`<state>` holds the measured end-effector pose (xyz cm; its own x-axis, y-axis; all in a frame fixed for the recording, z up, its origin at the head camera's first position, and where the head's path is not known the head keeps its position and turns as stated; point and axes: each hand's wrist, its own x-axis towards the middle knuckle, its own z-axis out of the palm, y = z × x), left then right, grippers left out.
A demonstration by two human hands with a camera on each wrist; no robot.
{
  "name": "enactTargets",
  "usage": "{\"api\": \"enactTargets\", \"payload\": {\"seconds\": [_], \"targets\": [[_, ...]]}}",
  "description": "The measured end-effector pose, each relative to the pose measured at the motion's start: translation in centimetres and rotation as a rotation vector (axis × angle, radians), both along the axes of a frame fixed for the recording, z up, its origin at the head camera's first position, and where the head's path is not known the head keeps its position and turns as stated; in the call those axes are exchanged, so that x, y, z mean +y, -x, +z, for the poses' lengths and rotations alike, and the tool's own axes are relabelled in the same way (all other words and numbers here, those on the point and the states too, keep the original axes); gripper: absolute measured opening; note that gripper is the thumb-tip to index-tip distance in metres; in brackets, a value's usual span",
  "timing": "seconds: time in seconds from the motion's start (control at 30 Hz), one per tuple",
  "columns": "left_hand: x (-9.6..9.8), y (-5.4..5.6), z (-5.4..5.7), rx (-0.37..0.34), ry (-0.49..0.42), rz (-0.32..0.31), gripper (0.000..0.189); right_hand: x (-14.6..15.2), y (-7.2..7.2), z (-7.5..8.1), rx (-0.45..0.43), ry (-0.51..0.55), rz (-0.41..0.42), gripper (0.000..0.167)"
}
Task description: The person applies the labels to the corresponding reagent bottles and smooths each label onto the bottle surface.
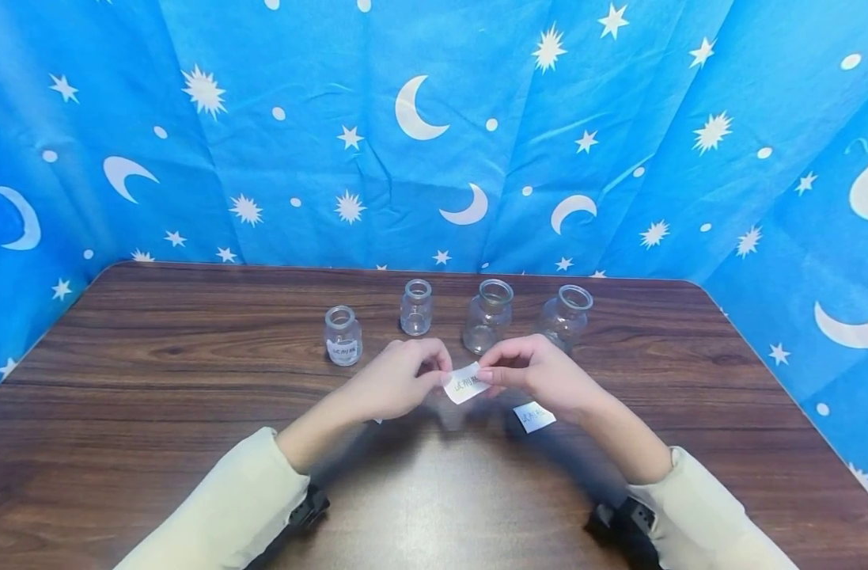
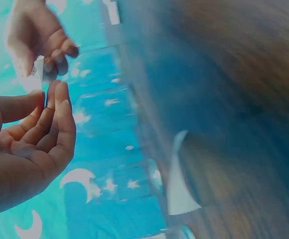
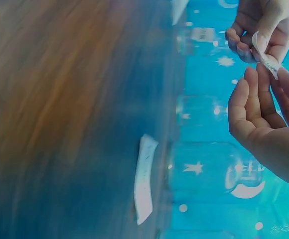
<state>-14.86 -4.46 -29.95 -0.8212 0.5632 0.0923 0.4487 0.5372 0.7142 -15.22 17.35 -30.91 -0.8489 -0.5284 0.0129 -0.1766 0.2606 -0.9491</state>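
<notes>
A small white paper label (image 1: 464,385) with handwritten characters is held up over the table between both hands. My left hand (image 1: 398,381) pinches one edge of it between thumb and fingers. From the other side, my right hand (image 1: 543,378) pinches the opposite edge. In the right wrist view the label (image 3: 266,60) looks slightly curved. Just beyond the hands stands a clear glass jar (image 1: 487,324), and another wide jar (image 1: 565,321) is partly hidden behind the right hand. A second written label (image 1: 533,416) lies on the table below the right wrist.
Left of the hands stands a small glass jar (image 1: 343,336) bearing a written label. Another small jar (image 1: 416,307) without a label is farther back. A white paper corner (image 1: 377,420) peeks out below the left wrist. Behind the wooden table (image 1: 156,356) hangs a blue star-patterned cloth (image 1: 320,119).
</notes>
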Motion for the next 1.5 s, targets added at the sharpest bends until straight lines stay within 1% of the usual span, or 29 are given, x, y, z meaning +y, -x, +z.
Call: {"api": "enactTargets", "payload": {"seconds": [0.13, 0.23, 0.37, 0.5, 0.57, 0.77, 0.97, 1.07, 1.2, 1.37, 1.43, 1.5], "targets": [[-0.3, -0.1, 0.7, -0.054, -0.080, 0.011, 0.004, -0.1, -0.4, 0.6, -0.044, 0.086, -0.001, 0.017], [-0.5, -0.1, 0.9, -0.069, -0.111, 0.012, 0.003, -0.1, -0.6, 0.8, -0.066, 0.118, -0.002, 0.018], [-0.6, -0.1, 0.7, -0.066, -0.139, 0.010, 0.006, 0.0, -0.7, 0.8, -0.082, 0.110, 0.001, 0.019], [-0.7, 0.0, 0.6, -0.066, -0.163, 0.011, 0.008, 0.0, -0.7, 0.7, -0.081, 0.090, 0.004, 0.020], [-0.6, 0.0, 0.4, -0.060, -0.165, 0.013, 0.007, 0.0, -0.7, 0.6, -0.074, 0.085, 0.002, 0.020], [-0.6, 0.0, 0.1, -0.024, -0.143, 0.025, 0.010, -0.2, -0.7, 0.3, -0.078, 0.124, -0.023, 0.019], [-0.6, 0.1, -0.2, -0.030, -0.153, 0.041, 0.018, -0.2, -0.6, -0.4, -0.091, 0.170, -0.047, 0.020], [-0.6, 0.1, -0.2, -0.026, -0.154, 0.047, 0.022, -0.2, -0.6, -0.4, -0.080, 0.183, -0.053, 0.021], [-0.6, 0.0, -0.1, -0.006, -0.159, 0.052, 0.023, -0.1, -0.6, -0.4, -0.052, 0.157, -0.067, 0.020], [-0.7, -0.1, -0.1, 0.002, -0.168, 0.050, 0.017, -0.2, -0.7, -0.3, -0.031, 0.110, -0.089, 0.020], [-0.6, -0.2, -0.2, 0.006, -0.155, 0.061, 0.013, -0.3, -0.7, -0.4, -0.029, 0.107, -0.092, 0.020], [-0.5, -0.3, -0.3, 0.025, -0.127, 0.088, 0.010, -0.3, -0.7, -0.3, -0.026, 0.109, -0.090, 0.020]]}}
